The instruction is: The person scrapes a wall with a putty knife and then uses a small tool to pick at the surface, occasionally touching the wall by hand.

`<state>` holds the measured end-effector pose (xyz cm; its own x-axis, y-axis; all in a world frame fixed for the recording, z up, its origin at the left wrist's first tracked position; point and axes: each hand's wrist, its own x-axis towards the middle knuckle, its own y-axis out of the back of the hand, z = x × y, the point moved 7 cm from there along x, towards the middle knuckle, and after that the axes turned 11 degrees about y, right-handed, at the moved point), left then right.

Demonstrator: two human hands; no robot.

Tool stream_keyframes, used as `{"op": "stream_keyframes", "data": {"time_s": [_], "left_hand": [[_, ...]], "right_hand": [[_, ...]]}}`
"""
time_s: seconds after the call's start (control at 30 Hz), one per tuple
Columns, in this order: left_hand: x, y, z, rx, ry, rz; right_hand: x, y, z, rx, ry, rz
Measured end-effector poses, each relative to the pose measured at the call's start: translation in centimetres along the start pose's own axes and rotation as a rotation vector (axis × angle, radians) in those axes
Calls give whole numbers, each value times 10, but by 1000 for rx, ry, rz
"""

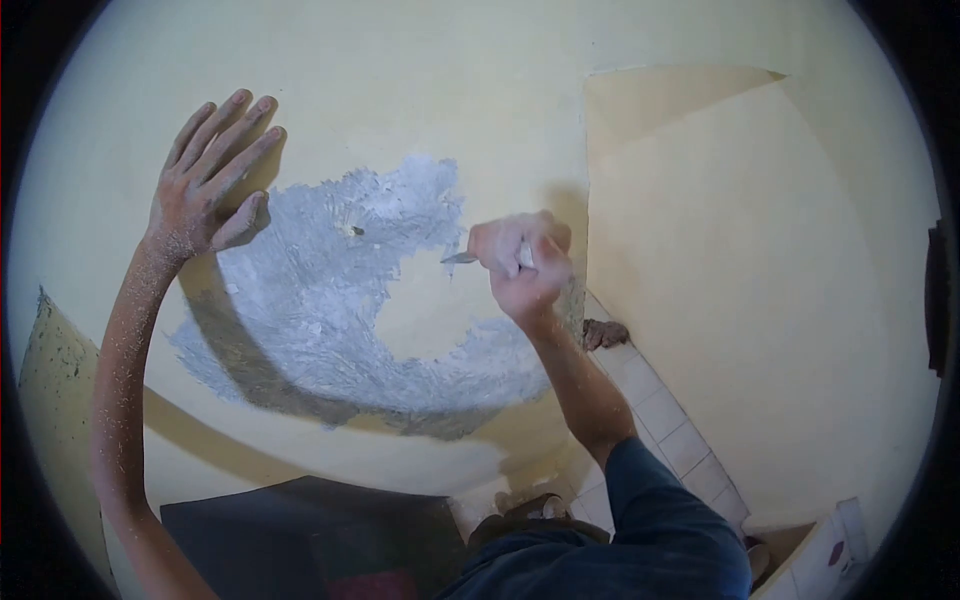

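Left hand (205,180) flat, fingers spread on yellow wall (700,250), right hand (525,265) clenched round scraper (460,258), grey scraped patch (320,310) between

- A room in a home under repair, by the look of it.
- Yellow painted wall (400,90) with a grey scraped patch (310,310) (paint gone down to plaster).
- White tiles (660,410) line the corner.
- A dust-speckled arm (125,350) suggests scraping work.
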<state>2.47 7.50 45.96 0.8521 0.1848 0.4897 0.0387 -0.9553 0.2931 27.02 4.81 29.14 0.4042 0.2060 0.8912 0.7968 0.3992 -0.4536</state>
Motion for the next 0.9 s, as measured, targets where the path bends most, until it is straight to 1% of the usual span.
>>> {"op": "stream_keyframes", "data": {"time_s": [0.03,0.1,0.17,0.23,0.3,0.4,0.5,0.6,0.7,0.8,0.87,0.9], "left_hand": [[1,0,0,8,-11,17],[1,1,0,3,13,-15],[1,2,-2,11,20,-12],[1,1,0,8,-7,19],[3,3,2,-7,-2,1],[2,4,-2,7,21,-6],[1,2,4,-17,-10,1],[2,4,-2,-9,8,3],[1,4,3,-11,14,-14],[3,3,0,2,25,9],[3,6,0,-11,46,-12],[2,6,0,-6,43,2]], "right_hand": [[-1,-2,-8,-13,15,-59],[6,-10,-25,-24,55,-198],[5,-8,-14,-217,105,-45],[-5,-3,-9,-162,91,-13],[-2,-7,0,170,49,-139],[9,-21,-40,127,203,-181],[3,-18,2,2,14,-119],[7,-22,-27,2,98,-175],[-1,-20,5,-8,43,-153],[-1,-28,-12,-16,60,-204],[1,-26,-11,-223,151,-175],[-3,-27,-9,-226,140,-172]]}}
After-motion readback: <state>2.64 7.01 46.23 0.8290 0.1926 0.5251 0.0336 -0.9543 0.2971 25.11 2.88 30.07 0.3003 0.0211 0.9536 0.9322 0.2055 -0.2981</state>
